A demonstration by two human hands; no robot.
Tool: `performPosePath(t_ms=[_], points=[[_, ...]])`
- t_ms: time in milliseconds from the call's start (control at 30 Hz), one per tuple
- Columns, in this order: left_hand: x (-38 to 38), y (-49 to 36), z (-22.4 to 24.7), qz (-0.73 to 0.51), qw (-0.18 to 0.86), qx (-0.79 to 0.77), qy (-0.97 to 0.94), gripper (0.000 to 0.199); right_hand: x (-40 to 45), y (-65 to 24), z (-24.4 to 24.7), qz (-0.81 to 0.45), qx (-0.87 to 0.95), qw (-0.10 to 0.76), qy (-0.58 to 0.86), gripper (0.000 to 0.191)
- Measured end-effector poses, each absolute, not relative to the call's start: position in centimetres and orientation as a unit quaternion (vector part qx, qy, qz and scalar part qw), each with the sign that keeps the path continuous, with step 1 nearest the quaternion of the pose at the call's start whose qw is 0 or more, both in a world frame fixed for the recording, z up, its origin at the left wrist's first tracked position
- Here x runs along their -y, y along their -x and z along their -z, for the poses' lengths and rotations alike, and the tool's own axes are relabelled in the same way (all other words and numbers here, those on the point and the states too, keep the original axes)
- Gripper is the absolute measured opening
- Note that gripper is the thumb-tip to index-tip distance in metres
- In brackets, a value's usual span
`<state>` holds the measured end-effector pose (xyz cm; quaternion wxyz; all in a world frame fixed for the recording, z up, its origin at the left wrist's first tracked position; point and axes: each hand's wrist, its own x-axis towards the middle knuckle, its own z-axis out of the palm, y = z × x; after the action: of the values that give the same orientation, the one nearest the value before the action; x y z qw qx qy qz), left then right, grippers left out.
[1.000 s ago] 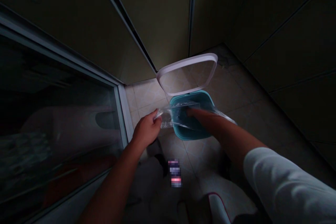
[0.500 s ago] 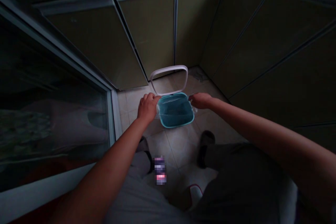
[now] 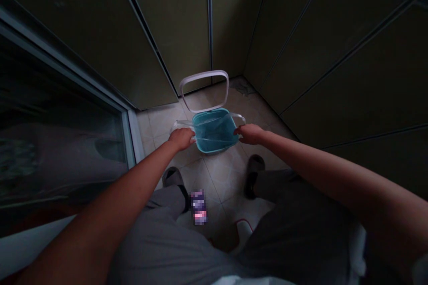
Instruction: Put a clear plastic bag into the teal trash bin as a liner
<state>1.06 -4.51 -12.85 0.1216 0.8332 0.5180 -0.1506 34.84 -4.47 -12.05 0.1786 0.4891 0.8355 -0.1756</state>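
A teal trash bin stands on the floor between my feet and the cabinets. Its pale pink rim frame is tipped up at the back edge. Across the bin's mouth stretches a clear plastic bag, its loose edges spreading past both sides. My left hand is closed on the bag at the bin's left side. On the right side, my right hand pinches the bag near the bin's rim.
Cabinet doors rise behind the bin and along the right. A glass door is at left. Crumpled plastic lies in the corner. A blurred-out object is on the floor near my left slipper.
Both hands have shifted nearer to me along the bin's sides. The bag's edges now stand up higher and show more beside the bin. My view has tilted down a little.
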Motion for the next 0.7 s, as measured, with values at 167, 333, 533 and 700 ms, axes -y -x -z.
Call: performPosePath(t_ms=[167,333,533,700], points=[[4.4,-1.0,13.3,0.163,0.121,-0.526,-0.826,0.035,3.6,-34.4,12.5,0.199,-0.822,0.207,-0.492,0.035],[4.8,-0.7,13.4,0.141,0.124,-0.523,-0.831,0.034,3.1,-34.6,12.2,0.197,-0.815,0.208,-0.504,0.021],[6.2,-0.3,14.1,0.105,0.14,-0.456,-0.873,0.025,2.6,-37.0,14.3,0.206,-0.827,0.176,-0.492,0.017],[8.0,0.3,14.7,0.091,0.134,-0.398,-0.903,0.019,2.3,-38.2,14.9,0.229,-0.833,0.15,-0.48,0.018]])
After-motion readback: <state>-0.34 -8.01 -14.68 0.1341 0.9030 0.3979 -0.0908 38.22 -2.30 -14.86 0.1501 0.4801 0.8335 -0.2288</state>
